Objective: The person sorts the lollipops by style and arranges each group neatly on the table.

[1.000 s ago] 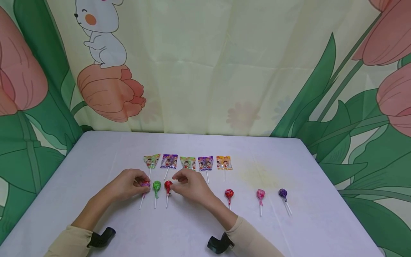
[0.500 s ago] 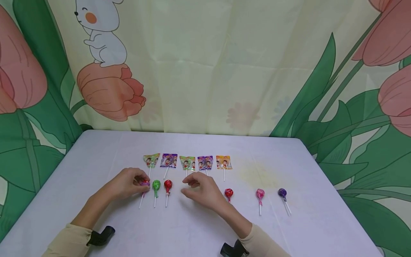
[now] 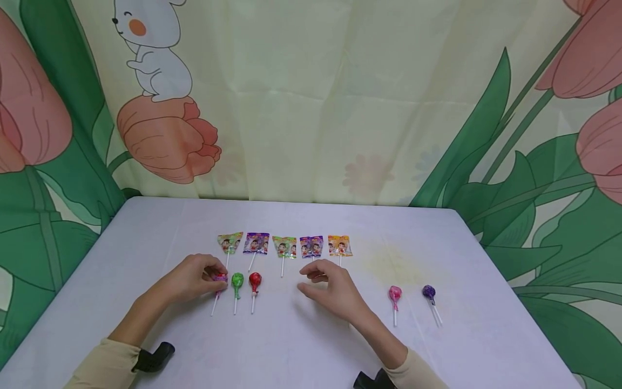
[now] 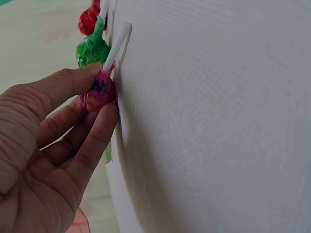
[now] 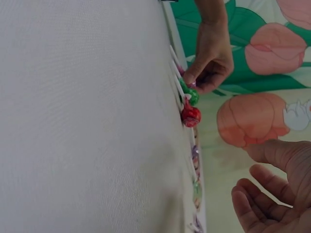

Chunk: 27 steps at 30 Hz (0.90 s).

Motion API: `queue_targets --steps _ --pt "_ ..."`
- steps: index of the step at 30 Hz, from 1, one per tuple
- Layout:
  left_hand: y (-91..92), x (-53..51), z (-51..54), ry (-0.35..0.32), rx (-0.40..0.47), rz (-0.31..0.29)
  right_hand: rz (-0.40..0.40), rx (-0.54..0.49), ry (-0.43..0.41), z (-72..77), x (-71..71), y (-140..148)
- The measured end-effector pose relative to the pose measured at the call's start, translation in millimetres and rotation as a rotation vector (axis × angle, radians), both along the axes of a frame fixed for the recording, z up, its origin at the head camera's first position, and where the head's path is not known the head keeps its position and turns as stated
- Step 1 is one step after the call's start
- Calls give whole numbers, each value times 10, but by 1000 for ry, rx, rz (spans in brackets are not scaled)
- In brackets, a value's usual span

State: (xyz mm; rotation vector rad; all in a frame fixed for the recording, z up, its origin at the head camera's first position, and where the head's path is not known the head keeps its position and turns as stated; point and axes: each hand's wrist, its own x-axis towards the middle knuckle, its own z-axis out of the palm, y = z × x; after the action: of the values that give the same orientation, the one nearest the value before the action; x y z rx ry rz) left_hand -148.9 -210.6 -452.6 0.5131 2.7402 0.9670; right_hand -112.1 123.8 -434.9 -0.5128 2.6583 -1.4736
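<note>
My left hand [image 3: 191, 278] pinches the head of a pink-and-purple lollipop [image 4: 101, 90] between thumb and fingertips, its white stick toward me on the cloth. Just right of it lie a green lollipop [image 3: 237, 280] and a red lollipop [image 3: 255, 279], side by side with sticks toward me. Farther right, my right hand [image 3: 332, 289] hovers above the table with loosely bent fingers and nothing between them. Beyond that hand lie a pink lollipop [image 3: 395, 293] and a dark purple lollipop [image 3: 429, 292].
Behind the round lollipops runs a row of flat-wrapped lollipops, including a green packet [image 3: 284, 247], a purple packet [image 3: 311, 246] and an orange packet [image 3: 339, 245]. A white cloth covers the table [image 3: 272, 351]. A printed curtain [image 3: 301, 108] hangs behind its far edge.
My right hand has drawn away from the red lollipop beside the green one and moved right. It now hides another red lollipop that showed earlier. My left hand has stayed in place.
</note>
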Motion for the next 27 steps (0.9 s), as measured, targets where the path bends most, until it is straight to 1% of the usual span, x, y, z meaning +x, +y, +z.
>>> queue_targets --steps 6,12,19,27 --pt "-11 2 -13 4 3 -2 -53 3 13 6 -7 153" --pt "-8 18 -13 -9 -8 3 -124 6 2 -21 -18 325" --pt "2 15 0 2 -13 -2 -190 1 -10 -36 -11 521" --pt "12 3 12 2 -21 -1 -217 8 -21 -81 14 681"
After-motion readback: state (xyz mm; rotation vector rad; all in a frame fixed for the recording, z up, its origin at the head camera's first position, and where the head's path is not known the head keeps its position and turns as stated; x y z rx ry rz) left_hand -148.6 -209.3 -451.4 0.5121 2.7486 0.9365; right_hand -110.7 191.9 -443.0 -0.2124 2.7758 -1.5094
